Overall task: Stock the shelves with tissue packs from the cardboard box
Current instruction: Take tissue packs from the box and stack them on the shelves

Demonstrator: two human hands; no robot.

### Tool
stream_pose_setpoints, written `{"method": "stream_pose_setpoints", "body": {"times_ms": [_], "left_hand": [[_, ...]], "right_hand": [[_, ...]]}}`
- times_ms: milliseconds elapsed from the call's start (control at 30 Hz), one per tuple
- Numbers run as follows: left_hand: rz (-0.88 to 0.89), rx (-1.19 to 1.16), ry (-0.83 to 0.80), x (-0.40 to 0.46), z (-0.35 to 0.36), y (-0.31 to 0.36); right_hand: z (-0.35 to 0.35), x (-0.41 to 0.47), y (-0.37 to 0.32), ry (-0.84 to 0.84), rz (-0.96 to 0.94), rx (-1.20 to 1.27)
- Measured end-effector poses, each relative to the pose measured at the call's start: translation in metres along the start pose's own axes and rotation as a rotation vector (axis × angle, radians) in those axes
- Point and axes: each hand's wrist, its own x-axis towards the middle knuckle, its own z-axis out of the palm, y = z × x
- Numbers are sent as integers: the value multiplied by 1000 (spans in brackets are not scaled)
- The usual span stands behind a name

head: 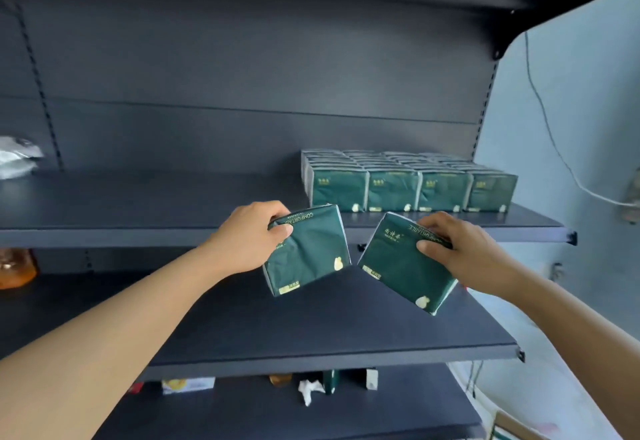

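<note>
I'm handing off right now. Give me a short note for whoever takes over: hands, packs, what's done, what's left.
Left hand grips one green tissue pack; right hand grips another pack. Both are tilted in the air before the upper shelf.
Done: a block of stocked packs, four across, fills that shelf's right end.
Left: set these two down, probably left of the block, then fetch more. The box is not clearly in view.
</note>
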Motion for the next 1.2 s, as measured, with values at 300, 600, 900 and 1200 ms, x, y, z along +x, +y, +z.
{"method": "stream_pose_setpoints", "body": {"times_ms": [300, 600, 900, 1200], "left_hand": [[-29, 44, 70, 42, -69, -48], [-148, 110, 198, 107, -74, -80], [-243, 152, 208, 173, -64, -114], [-234, 151, 138, 231, -61, -165]], "right_hand": [[-4, 89, -72, 25, -114, 65], [-6, 221, -97, 54, -278, 55], [30, 355, -121, -11, -342, 73], [103, 446, -119, -117, -276, 11]]}}
